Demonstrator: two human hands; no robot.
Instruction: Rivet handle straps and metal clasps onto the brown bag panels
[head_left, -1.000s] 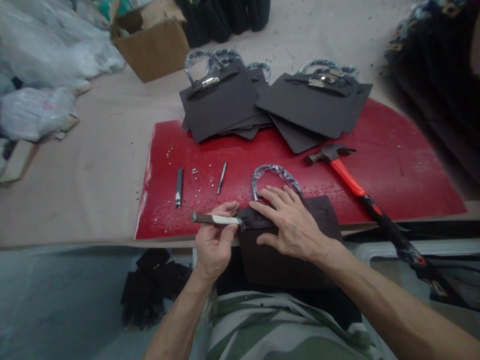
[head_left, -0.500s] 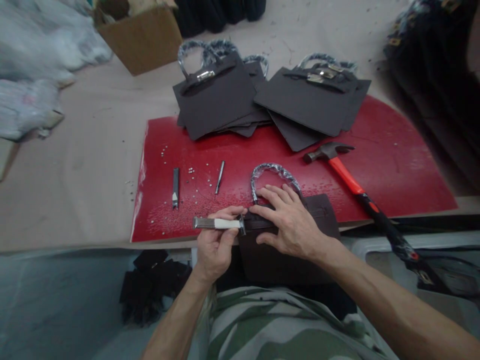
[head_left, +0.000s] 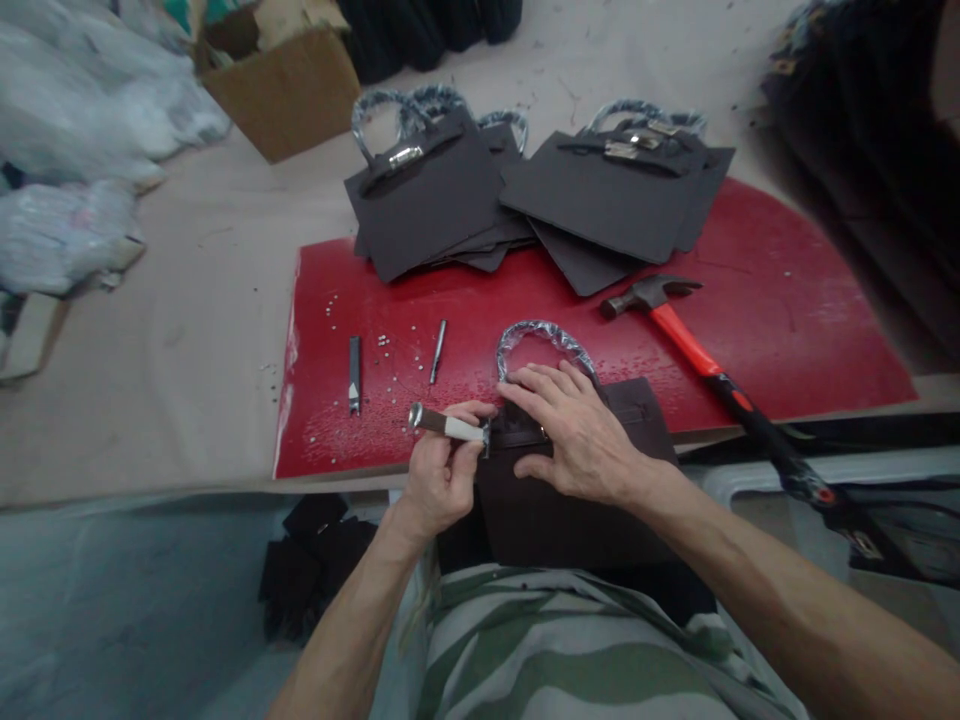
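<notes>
1. Pale desk (head_left: 202, 350) runs across the view; a red mat (head_left: 795, 330) lies along its near edge.
2. Dark brown bag panel (head_left: 577, 525): top portion over the mat's near edge, lower portion overhanging toward the person's lap. Its looped handle (head_left: 551, 332), wrapped in clear plastic, points away from the person.
3. Right hand (head_left: 574, 430): open, fingers slightly spread, palm down on the panel's upper part; not gripping a tool.
4. Left hand (head_left: 442, 480): fingers closed in a pinch around a metal hand tool (head_left: 463, 430) with a white-wrapped section. Tool's flared end is at the panel's upper left edge; contact cannot be told.
5. Left on mat: forked metal tool (head_left: 355, 370), slim metal rod (head_left: 438, 352), scattered small white bits (head_left: 384, 342).
6. Right: claw hammer (head_left: 686, 340), head on mat, red-and-black handle reaching past the desk edge.
7. Far side of mat: two overlapping piles of similar panels, left pile (head_left: 431, 205) and right pile (head_left: 607, 200), with plastic-wrapped handles and metal fittings.
8. Beyond, left: open cardboard box (head_left: 289, 95), heaped clear plastic (head_left: 97, 80).
</notes>
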